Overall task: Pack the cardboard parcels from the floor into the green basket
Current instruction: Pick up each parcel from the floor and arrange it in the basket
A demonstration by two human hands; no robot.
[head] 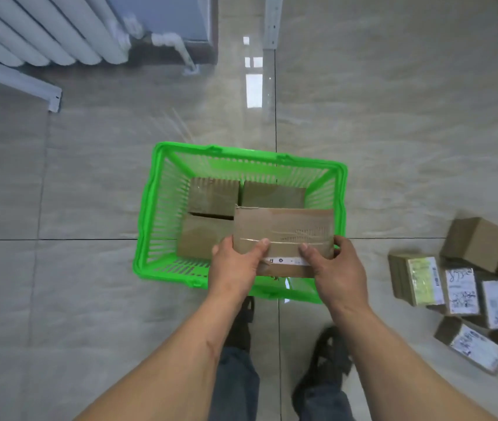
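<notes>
A green plastic basket [162,208] stands on the tiled floor in front of me. Three cardboard parcels lie inside it: one at the back left [212,196], one at the back right [273,194] and one at the front left [203,240]. I hold a flat taped cardboard parcel [284,227] over the basket's front right part. My left hand [235,262] grips its near left edge and my right hand [335,268] grips its near right edge, thumbs on top. A white label strip shows between my hands.
Several more cardboard parcels [466,293] with white labels lie in a heap on the floor at the right. A white radiator [44,28] and a metal rail [14,80] are at the far left. My feet [326,357] stand just behind the basket.
</notes>
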